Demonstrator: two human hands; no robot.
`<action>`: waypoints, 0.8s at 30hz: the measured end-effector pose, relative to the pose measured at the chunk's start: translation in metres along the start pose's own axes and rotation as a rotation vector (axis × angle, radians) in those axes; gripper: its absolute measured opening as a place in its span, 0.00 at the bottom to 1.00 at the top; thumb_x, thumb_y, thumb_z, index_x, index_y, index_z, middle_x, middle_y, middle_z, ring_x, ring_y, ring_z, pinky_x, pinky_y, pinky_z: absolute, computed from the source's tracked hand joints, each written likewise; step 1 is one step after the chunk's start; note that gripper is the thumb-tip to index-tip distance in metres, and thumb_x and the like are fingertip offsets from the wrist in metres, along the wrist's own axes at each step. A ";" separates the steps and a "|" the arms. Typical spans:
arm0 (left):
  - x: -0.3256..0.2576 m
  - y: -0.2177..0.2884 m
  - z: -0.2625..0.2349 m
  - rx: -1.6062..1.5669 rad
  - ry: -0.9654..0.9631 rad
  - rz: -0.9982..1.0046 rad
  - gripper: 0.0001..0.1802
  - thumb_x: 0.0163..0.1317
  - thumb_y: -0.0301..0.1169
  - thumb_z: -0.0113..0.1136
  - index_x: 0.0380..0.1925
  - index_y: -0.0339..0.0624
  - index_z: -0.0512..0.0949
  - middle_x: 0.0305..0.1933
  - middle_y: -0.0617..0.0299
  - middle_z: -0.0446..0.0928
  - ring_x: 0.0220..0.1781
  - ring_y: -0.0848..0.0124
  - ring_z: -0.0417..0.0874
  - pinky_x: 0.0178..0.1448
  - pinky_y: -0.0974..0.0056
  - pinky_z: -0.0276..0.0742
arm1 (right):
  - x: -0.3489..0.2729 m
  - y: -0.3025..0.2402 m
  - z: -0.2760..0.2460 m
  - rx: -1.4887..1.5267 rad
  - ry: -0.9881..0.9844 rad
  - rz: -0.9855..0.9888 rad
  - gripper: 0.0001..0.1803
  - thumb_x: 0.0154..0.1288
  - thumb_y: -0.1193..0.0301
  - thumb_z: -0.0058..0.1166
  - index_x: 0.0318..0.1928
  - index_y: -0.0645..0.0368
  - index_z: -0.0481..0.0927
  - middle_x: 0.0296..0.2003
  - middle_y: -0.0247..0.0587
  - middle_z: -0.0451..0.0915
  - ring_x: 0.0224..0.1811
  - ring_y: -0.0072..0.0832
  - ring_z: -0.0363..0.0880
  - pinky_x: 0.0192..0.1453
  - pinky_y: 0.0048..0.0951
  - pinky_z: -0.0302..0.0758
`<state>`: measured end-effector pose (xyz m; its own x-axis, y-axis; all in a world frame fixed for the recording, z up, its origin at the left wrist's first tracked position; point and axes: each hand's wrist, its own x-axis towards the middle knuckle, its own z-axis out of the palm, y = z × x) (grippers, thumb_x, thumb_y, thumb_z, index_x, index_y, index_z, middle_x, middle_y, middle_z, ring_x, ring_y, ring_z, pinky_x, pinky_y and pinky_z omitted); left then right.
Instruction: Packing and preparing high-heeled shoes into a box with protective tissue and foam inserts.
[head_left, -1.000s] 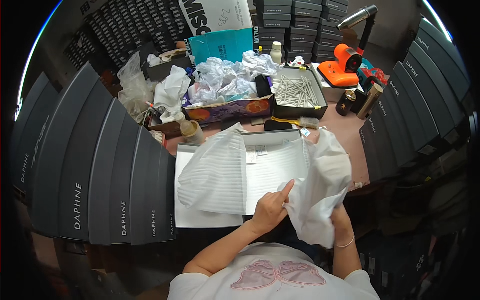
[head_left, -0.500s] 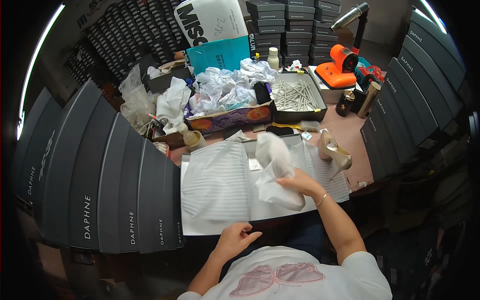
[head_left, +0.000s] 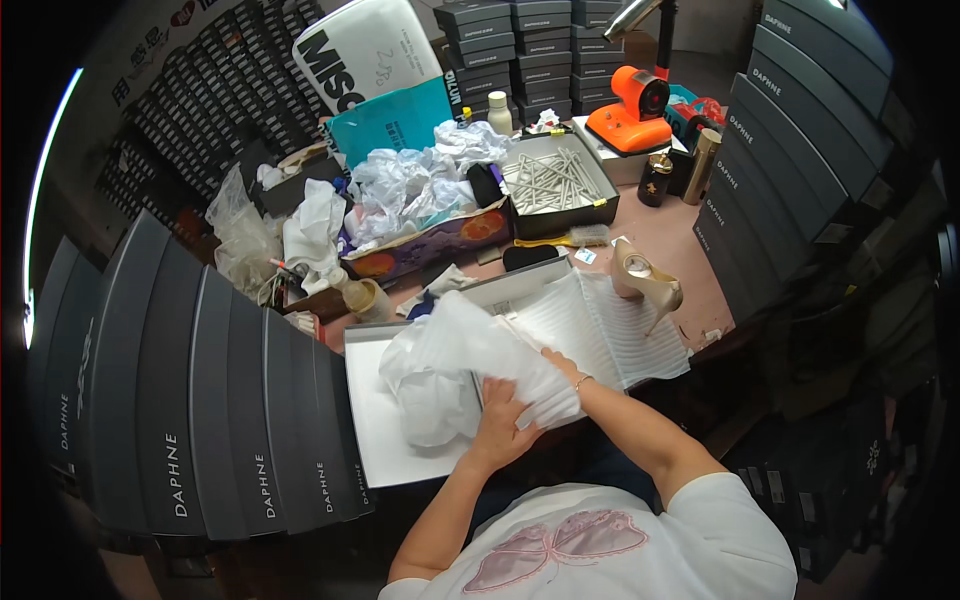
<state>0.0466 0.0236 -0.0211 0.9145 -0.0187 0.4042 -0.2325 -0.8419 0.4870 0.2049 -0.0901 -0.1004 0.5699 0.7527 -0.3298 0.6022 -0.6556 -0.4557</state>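
My left hand (head_left: 502, 425) is at the near edge of a white ribbed foam sheet (head_left: 500, 350), its fingers and thumb closed on it. My right hand (head_left: 567, 368) grips the same sheet farther right, with some fingers hidden by the foam. The raised sheet slants up and to the left, partly over a bundle wrapped in white tissue paper (head_left: 432, 400). That bundle rests in the left part of an open white shoebox (head_left: 385, 465). To the right a second foam sheet (head_left: 630, 335) lies flat, and a beige high-heeled shoe (head_left: 655, 285) stands at its far edge.
Dark shoeboxes stand stacked at left (head_left: 175, 400) and right (head_left: 790, 170). Beyond the work lie a carton of crumpled tissue (head_left: 420, 185), a box of white sticks (head_left: 560, 180), a yellow-handled brush (head_left: 565, 238) and an orange device (head_left: 630, 115).
My right hand has released the tissue-wrapped bundle, now lying at left, and moved onto the foam. My left hand has come up to the foam. The sheet that lay flat is lifted.
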 end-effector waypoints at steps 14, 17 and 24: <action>0.098 -0.060 0.141 0.321 -0.553 -0.259 0.23 0.59 0.42 0.62 0.50 0.42 0.77 0.52 0.49 0.78 0.55 0.54 0.78 0.67 0.38 0.59 | -0.114 -0.025 -0.079 0.140 0.474 -0.271 0.24 0.64 0.60 0.57 0.54 0.64 0.72 0.45 0.53 0.80 0.47 0.51 0.78 0.50 0.44 0.75; 0.086 -0.096 0.141 -0.437 -0.107 -0.397 0.25 0.60 0.35 0.62 0.57 0.43 0.73 0.52 0.49 0.79 0.54 0.55 0.80 0.71 0.43 0.54 | -0.067 0.017 -0.020 0.024 0.079 -0.096 0.27 0.63 0.57 0.57 0.52 0.67 0.71 0.39 0.54 0.80 0.40 0.53 0.80 0.47 0.46 0.76; 0.039 -0.064 -0.063 0.632 0.090 -0.425 0.49 0.51 0.44 0.71 0.68 0.36 0.59 0.67 0.39 0.63 0.67 0.45 0.66 0.65 0.59 0.68 | -0.072 0.008 -0.024 0.019 0.227 -0.195 0.30 0.61 0.57 0.60 0.54 0.69 0.72 0.48 0.58 0.79 0.49 0.49 0.79 0.50 0.44 0.76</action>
<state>0.0759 0.1111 0.0121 0.8463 0.3965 0.3557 0.3912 -0.9159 0.0902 0.1819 -0.1511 -0.0606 0.5563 0.8299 -0.0423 0.7032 -0.4972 -0.5083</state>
